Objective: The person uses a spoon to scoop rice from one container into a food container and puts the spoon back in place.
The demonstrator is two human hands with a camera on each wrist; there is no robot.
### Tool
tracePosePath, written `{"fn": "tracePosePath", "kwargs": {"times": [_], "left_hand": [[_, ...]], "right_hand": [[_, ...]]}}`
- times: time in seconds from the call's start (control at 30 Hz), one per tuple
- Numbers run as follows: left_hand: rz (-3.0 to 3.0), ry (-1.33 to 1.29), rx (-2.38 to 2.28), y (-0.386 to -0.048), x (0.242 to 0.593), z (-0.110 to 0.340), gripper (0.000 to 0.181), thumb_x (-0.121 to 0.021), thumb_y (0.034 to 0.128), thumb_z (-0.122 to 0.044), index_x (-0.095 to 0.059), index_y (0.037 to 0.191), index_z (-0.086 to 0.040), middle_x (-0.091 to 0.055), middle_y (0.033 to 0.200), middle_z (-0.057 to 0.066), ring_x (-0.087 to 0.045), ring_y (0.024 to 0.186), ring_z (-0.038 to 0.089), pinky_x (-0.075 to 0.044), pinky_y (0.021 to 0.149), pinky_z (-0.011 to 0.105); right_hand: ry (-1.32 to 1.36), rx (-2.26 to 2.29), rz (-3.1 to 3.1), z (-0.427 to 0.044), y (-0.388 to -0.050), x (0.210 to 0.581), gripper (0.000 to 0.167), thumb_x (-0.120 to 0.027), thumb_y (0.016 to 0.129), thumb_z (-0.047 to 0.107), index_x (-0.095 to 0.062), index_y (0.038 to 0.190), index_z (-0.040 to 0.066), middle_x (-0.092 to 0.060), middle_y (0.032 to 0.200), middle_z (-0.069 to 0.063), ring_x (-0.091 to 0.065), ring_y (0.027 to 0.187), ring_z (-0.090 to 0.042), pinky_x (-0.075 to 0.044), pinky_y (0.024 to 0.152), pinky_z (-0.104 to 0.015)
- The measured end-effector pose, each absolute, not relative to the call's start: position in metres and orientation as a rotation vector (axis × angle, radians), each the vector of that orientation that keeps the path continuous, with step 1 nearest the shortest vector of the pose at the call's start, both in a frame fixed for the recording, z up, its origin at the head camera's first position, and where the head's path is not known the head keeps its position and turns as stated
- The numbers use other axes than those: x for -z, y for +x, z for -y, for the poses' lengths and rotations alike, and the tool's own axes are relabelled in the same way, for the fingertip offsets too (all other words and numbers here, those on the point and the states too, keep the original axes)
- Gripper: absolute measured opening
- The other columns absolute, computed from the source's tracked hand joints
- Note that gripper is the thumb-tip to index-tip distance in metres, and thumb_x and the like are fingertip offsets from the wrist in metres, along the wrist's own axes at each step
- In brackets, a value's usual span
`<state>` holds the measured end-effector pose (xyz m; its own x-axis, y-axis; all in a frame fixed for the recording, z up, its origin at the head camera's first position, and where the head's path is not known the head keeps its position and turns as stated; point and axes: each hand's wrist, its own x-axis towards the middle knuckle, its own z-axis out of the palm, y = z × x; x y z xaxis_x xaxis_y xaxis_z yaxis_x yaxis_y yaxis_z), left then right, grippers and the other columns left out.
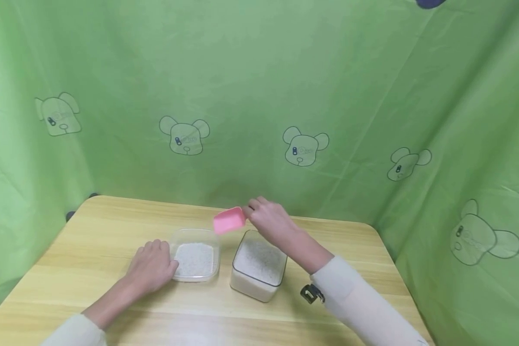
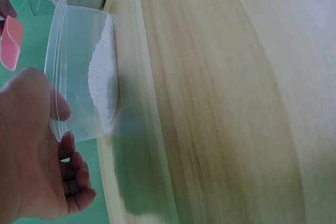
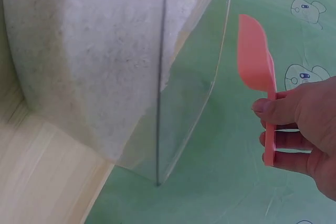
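Note:
My right hand [image 1: 270, 220] grips the handle of a pink scoop [image 1: 229, 221], raised above the gap between two clear containers. The scoop's pink inside shows, with no grains visible in it. My left hand [image 1: 153, 265] pinches the near-left rim of the shallow plastic container [image 1: 194, 235]; in the left wrist view its thumb shows through the wall. White grains, like rice [image 2: 105, 72], lie heaped in that container. Below my right hand stands a taller square container [image 1: 253, 287], nearly full of the same rice [image 3: 110, 40].
The containers stand side by side on a light wooden table [image 1: 190, 317]. A green curtain [image 1: 251, 86] with mouse-head prints surrounds the table's back and sides. A black clip [image 1: 311, 293] hangs by the right sleeve [image 1: 350, 288].

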<state>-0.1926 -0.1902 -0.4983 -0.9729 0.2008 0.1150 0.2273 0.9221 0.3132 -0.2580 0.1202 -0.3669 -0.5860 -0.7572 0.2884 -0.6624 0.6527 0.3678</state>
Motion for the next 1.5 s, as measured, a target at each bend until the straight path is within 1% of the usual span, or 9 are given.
{"fn": "tracePosePath", "kwargs": {"times": [0.3, 0.53, 0.67, 0.83, 1.03, 1.33, 1.5], "left_hand": [[3.004, -0.338, 0.523, -0.193, 0.499, 0.189, 0.024, -0.059, 0.0930, -0.025, -0.048, 0.083, -0.007, -0.044, 0.077, 0.005, -0.038, 0.072, 0.022, -0.030, 0.065, 0.032], [3.001, -0.339, 0.513, -0.193, 0.499, 0.189, 0.024, -0.059, 0.0930, -0.025, -0.048, 0.083, -0.006, -0.044, 0.076, 0.005, -0.038, 0.071, 0.022, -0.030, 0.066, 0.032], [3.002, -0.342, 0.512, -0.194, 0.499, 0.189, 0.025, -0.059, 0.0933, -0.025, -0.048, 0.083, -0.006, -0.044, 0.076, 0.005, -0.038, 0.071, 0.022, -0.030, 0.066, 0.032], [3.004, -0.338, 0.513, -0.195, 0.499, 0.190, 0.025, -0.059, 0.0933, -0.026, -0.048, 0.083, -0.006, -0.044, 0.077, 0.005, -0.038, 0.072, 0.022, -0.031, 0.066, 0.033], [3.011, -0.338, 0.518, -0.195, 0.500, 0.189, 0.024, -0.059, 0.0932, -0.025, -0.048, 0.083, -0.007, -0.044, 0.077, 0.005, -0.038, 0.072, 0.022, -0.030, 0.066, 0.033], [3.018, -0.323, 0.519, -0.194, 0.499, 0.189, 0.024, -0.058, 0.0928, -0.026, -0.048, 0.084, -0.006, -0.044, 0.077, 0.005, -0.038, 0.072, 0.022, -0.031, 0.067, 0.033], [3.012, -0.321, 0.521, -0.193, 0.498, 0.190, 0.023, -0.058, 0.0919, -0.025, -0.048, 0.082, -0.006, -0.044, 0.076, 0.005, -0.038, 0.071, 0.022, -0.031, 0.066, 0.033]], "right_hand": [[1.075, 0.229, 2.482, -0.128, -0.256, 0.370, 0.018, -0.075, 0.088, -0.001, -0.077, 0.105, 0.006, -0.076, 0.101, -0.009, -0.069, 0.089, -0.020, -0.059, 0.069, -0.023], [1.070, 0.230, 2.447, -0.136, -0.251, 0.372, 0.016, -0.076, 0.088, 0.000, -0.077, 0.102, 0.006, -0.076, 0.100, -0.008, -0.068, 0.086, -0.019, -0.057, 0.063, -0.022], [1.061, 0.255, 2.429, -0.141, -0.248, 0.371, 0.015, -0.077, 0.087, -0.001, -0.076, 0.101, 0.005, -0.076, 0.099, -0.008, -0.067, 0.084, -0.019, -0.056, 0.062, -0.022], [1.058, 0.276, 2.422, -0.147, -0.246, 0.371, 0.017, -0.077, 0.085, -0.003, -0.076, 0.101, 0.004, -0.075, 0.098, -0.007, -0.066, 0.082, -0.018, -0.056, 0.060, -0.023], [1.019, 0.296, 2.450, -0.156, -0.243, 0.367, 0.021, -0.077, 0.083, -0.006, -0.076, 0.101, 0.004, -0.075, 0.098, -0.007, -0.067, 0.084, -0.019, -0.057, 0.059, -0.025], [0.975, 0.263, 2.494, -0.172, -0.237, 0.363, 0.024, -0.078, 0.079, -0.010, -0.075, 0.098, 0.005, -0.073, 0.095, -0.007, -0.066, 0.085, -0.020, -0.057, 0.058, -0.027], [0.996, 0.257, 2.492, -0.178, -0.233, 0.364, 0.025, -0.073, 0.080, -0.015, -0.075, 0.096, 0.004, -0.074, 0.094, -0.007, -0.067, 0.083, -0.021, -0.056, 0.057, -0.026]]}}
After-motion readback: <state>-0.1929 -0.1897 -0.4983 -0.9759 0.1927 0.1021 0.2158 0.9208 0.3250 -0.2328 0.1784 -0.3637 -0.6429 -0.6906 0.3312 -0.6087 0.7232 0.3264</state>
